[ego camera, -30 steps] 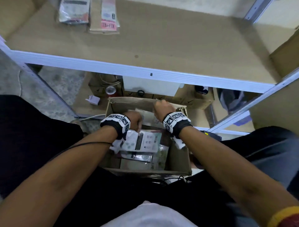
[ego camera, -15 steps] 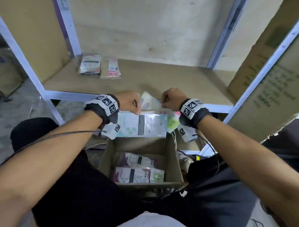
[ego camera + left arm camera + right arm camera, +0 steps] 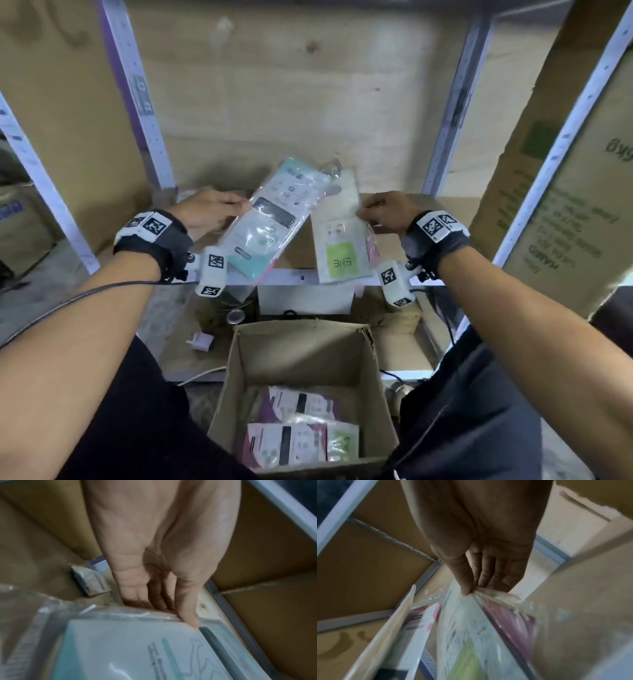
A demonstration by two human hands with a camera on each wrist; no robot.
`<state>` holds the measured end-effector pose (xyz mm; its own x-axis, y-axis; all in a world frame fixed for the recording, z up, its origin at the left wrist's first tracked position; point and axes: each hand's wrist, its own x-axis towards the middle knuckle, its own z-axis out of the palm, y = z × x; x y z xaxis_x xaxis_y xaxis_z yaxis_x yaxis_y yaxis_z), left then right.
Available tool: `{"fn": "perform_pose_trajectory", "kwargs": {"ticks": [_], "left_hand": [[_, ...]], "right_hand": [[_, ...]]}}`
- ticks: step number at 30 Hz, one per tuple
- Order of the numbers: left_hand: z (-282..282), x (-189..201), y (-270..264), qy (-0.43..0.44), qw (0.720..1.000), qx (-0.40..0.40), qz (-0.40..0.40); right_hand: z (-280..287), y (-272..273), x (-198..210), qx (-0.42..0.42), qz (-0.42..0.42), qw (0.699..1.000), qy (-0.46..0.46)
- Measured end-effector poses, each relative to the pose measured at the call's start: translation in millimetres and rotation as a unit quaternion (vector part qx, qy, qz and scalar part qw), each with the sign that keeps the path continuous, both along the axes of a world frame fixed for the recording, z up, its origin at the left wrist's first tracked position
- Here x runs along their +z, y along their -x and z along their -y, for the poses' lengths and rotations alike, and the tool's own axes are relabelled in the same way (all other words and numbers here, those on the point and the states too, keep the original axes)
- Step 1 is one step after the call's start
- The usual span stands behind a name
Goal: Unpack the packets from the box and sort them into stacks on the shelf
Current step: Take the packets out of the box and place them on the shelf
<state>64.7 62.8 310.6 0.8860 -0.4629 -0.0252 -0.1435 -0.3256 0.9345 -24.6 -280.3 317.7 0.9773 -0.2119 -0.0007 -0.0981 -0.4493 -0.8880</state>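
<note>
My left hand [image 3: 219,209] pinches the edge of a teal-and-white packet [image 3: 270,219], thumb on top [image 3: 188,619], and holds it tilted above the wooden shelf [image 3: 298,253]. My right hand [image 3: 380,212] pinches the side of a white packet with a green ENE label [image 3: 339,240]; a pink packet [image 3: 518,620] sits behind it in the same grip. An open cardboard box [image 3: 301,346] stands below between my knees, with several packets [image 3: 291,442] lying in its bottom. An earlier stack [image 3: 91,584] rests on the shelf past my left hand.
White metal uprights [image 3: 137,99] frame the shelf bay, with a plywood back wall. A large printed carton [image 3: 561,212] leans at the right. Under the shelf stand a white box [image 3: 305,298], small cartons and cables.
Both hands rose from the box with packets, up to shelf height. The teal packet swung from lying level to tilted, and the two handfuls moved apart.
</note>
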Motion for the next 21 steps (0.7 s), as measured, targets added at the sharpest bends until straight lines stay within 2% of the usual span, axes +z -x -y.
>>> {"fn": "perform_pose_trajectory", "kwargs": {"ticks": [3, 6, 9, 15, 21], "left_hand": [[-5, -14, -15, 0.148, 0.987, 0.043, -0.049], [-7, -27, -35, 0.200, 0.971, 0.102, -0.081], [-9, -37, -63, 0.187, 0.960, 0.184, -0.098], [-35, -43, -131, 0.164, 0.942, 0.264, -0.128], [-92, -60, -207, 0.077, 0.915, 0.386, -0.095]], "right_hand": [[-15, -16, -12, 0.014, -0.003, 0.995, -0.094], [-32, -40, -23, 0.024, 0.007, 0.985, -0.168], [-45, -74, -34, 0.027, 0.006, 0.974, -0.225], [-74, -154, -45, 0.027, -0.019, 0.959, -0.280], [-115, -222, -50, 0.048, -0.061, 0.951, -0.300]]}}
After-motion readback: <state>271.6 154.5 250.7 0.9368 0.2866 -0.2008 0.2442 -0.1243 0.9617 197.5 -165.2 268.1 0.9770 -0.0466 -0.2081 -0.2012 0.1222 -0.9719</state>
